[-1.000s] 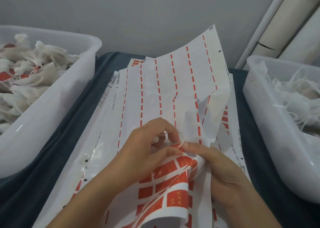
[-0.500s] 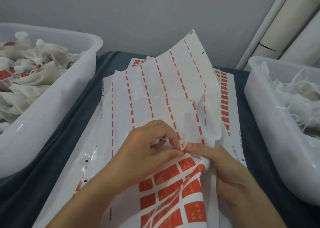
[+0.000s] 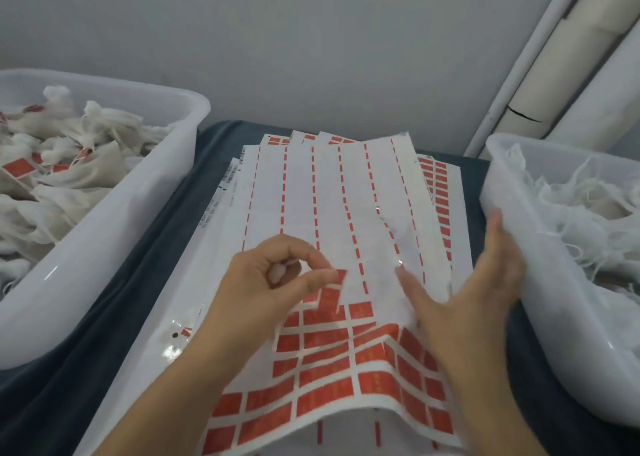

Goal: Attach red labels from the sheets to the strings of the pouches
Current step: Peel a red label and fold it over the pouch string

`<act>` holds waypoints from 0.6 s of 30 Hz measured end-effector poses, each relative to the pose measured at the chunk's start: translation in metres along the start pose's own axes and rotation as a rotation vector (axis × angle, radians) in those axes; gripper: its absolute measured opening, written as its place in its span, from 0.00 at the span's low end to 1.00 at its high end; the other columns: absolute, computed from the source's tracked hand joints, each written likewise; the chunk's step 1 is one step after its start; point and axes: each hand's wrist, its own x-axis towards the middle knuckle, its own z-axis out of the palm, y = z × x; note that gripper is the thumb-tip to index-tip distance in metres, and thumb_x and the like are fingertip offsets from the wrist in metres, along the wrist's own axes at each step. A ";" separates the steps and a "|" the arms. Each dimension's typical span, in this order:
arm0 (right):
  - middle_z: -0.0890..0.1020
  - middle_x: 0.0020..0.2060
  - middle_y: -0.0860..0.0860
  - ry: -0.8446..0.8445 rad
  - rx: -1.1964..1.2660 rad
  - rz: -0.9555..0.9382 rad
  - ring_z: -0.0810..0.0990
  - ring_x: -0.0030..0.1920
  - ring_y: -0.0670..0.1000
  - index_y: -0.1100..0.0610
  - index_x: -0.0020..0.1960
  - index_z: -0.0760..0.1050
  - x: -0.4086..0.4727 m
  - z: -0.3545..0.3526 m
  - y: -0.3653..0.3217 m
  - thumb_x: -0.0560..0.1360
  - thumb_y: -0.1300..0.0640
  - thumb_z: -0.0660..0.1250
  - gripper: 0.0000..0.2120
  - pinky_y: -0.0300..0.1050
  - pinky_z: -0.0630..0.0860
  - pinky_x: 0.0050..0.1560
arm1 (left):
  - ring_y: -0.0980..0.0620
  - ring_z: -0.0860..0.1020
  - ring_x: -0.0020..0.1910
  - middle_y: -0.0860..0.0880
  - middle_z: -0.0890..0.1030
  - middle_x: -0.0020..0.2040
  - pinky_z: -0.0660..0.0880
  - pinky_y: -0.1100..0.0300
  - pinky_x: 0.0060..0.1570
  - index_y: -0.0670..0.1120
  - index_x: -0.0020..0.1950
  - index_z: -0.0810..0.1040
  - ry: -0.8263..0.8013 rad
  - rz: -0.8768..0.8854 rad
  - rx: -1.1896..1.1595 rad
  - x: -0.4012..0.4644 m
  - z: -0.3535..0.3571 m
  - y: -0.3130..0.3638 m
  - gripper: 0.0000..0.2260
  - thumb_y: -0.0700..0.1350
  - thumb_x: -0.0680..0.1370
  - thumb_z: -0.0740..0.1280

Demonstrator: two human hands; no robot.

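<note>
A stack of label sheets (image 3: pixel 332 192) lies on the dark cloth between two bins. The top sheet's near part carries rows of red labels (image 3: pixel 325 348); its far part shows only red dashes. My left hand (image 3: pixel 270 285) hovers over the sheet with fingers curled round a small white pouch (image 3: pixel 278 272), thumb and forefinger tips close together beside a red label (image 3: pixel 341 276). My right hand (image 3: pixel 485 282) is blurred, fingers straight, over the sheet's right edge beside the right bin, holding nothing.
A white plastic bin (image 3: pixel 104 233) on the left holds several pouches with red labels (image 3: pixel 72 164). A second white bin (image 3: pixel 512 254) on the right holds unlabelled white pouches with loose strings (image 3: pixel 575 213). Pale tubes (image 3: pixel 568 84) lean in the far right corner.
The lifted sheet has dropped flat onto the stack. My right hand let go near the left fingertips, opened and swung right toward the right bin. The left hand keeps its curl.
</note>
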 end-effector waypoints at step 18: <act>0.72 0.53 0.29 -0.140 0.211 -0.026 0.70 0.57 0.34 0.42 0.38 0.78 -0.003 -0.005 -0.001 0.61 0.40 0.68 0.09 0.45 0.66 0.64 | 0.66 0.76 0.48 0.69 0.79 0.46 0.72 0.76 0.44 0.72 0.44 0.77 -0.159 0.145 0.157 -0.010 0.019 -0.003 0.10 0.66 0.66 0.60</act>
